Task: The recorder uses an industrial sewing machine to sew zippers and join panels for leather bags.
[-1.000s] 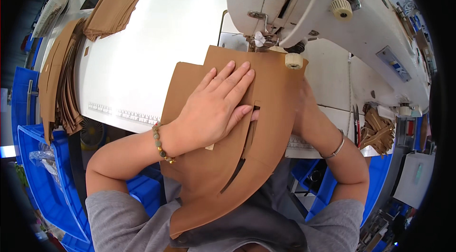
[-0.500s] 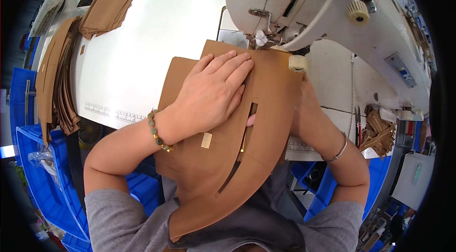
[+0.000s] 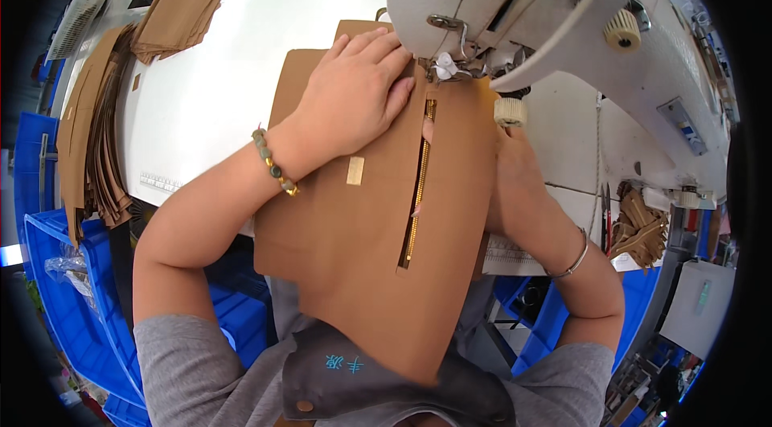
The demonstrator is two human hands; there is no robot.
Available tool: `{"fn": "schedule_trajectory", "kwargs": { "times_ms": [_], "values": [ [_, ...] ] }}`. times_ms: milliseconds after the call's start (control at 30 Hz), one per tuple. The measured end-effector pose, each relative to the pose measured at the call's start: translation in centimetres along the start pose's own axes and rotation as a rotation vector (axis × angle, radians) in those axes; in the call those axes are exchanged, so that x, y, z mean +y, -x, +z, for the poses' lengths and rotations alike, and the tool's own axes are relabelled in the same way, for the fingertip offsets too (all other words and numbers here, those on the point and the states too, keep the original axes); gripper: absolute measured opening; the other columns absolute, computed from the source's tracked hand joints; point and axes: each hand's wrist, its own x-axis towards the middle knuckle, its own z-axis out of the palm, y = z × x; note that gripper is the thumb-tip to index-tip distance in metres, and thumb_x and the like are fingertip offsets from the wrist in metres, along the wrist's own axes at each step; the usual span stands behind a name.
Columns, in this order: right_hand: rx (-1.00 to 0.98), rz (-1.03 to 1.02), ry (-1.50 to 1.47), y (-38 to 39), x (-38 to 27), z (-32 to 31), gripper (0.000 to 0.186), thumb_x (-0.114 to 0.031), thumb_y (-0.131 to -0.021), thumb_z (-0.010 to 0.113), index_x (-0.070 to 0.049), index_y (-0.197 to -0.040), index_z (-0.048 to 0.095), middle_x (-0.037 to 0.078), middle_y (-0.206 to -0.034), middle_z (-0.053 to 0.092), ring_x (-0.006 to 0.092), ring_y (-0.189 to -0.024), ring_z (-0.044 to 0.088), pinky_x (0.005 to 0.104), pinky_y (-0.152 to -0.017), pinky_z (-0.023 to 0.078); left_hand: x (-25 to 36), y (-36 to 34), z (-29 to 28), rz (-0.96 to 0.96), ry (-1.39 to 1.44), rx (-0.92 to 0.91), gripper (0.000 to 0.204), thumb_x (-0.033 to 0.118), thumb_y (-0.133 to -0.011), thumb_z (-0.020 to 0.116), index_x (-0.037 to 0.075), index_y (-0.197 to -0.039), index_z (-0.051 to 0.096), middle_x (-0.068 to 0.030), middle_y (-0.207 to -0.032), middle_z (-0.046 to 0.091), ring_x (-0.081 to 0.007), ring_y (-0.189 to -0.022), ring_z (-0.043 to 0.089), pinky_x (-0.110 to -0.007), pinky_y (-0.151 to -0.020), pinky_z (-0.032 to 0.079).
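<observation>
A large brown panel (image 3: 362, 242), which looks like leather, lies partly on the white sewing table and hangs over its front edge toward my lap. A long narrow slot in it shows a gold-toothed zipper (image 3: 420, 186). The panel's far edge is under the sewing machine's presser foot (image 3: 430, 77). My left hand (image 3: 354, 93) rests flat on the panel, left of the foot, fingers stretched forward. My right hand (image 3: 519, 170) reaches beneath the panel's right side. Its fingers are mostly hidden; bits of skin show through the slot beside the zipper.
The white sewing machine (image 3: 563, 33) stands over the far right. Stacked brown pieces (image 3: 193, 5) lie at the far left, and more brown pieces (image 3: 96, 129) hang over the left edge. Brown scraps (image 3: 641, 226) sit by red-handled scissors (image 3: 606, 218) at right. Blue bins (image 3: 80, 290) stand below.
The panel has moved away from me and turned straighter, with more of the zipper showing in the slot. My left hand has moved slightly forward and left with it.
</observation>
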Motion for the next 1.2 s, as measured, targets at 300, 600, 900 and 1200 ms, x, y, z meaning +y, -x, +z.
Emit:
{"fn": "schedule_trajectory", "kwargs": {
  "times_ms": [300, 600, 900, 1200],
  "values": [
    [0.029, -0.004, -0.01, 0.0, 0.2, -0.1, 0.066, -0.031, -0.08, 0.079, -0.013, -0.142, 0.067, 0.009, -0.123, 0.073, 0.0268, -0.103, 0.07, 0.0413, -0.08, 0.052, 0.3, 0.4, -1.8, 0.061, 0.056, 0.027, 0.033, 0.022, -0.1, 0.064, 0.002, -0.125, 0.068, -0.0123, -0.137, 0.066, -0.0322, -0.132, 0.058, -0.047, -0.109, 0.046],
    [-0.015, 0.023, -0.109, 0.0, -0.1, 0.0, 0.061, -0.029, -0.086, 0.072, -0.008, -0.143, 0.062, 0.014, -0.13, 0.069, 0.0358, -0.122, 0.064, 0.0653, -0.115, 0.037, 2.2, 4.2, -1.9, 0.124, 0.096, -0.076, 0.054, 0.024, -0.1, 0.067, 0.006, -0.149, 0.056, -0.0129, -0.148, 0.06, -0.0337, -0.142, 0.053, -0.062, -0.119, 0.038],
    [0.002, 0.004, -0.03, 0.0, 0.0, 0.0, 0.058, -0.028, -0.086, 0.072, -0.01, -0.141, 0.065, 0.01, -0.127, 0.072, 0.0304, -0.117, 0.068, 0.0641, -0.115, 0.038, 2.1, 4.2, -1.9, 0.134, 0.116, -0.103, 0.052, 0.023, -0.101, 0.066, 0.007, -0.149, 0.057, -0.0114, -0.153, 0.058, -0.033, -0.146, 0.05, -0.061, -0.12, 0.036],
    [-0.013, 0.031, -0.08, 0.0, -0.1, -0.2, 0.058, -0.029, -0.086, 0.072, -0.011, -0.14, 0.066, 0.009, -0.132, 0.071, 0.0309, -0.123, 0.065, 0.0647, -0.114, 0.038, 2.2, 4.1, -2.2, 0.12, 0.133, -0.109, 0.047, 0.021, -0.102, 0.064, 0.008, -0.147, 0.06, -0.0106, -0.15, 0.06, -0.0332, -0.145, 0.05, -0.061, -0.121, 0.035]
  ]
}}
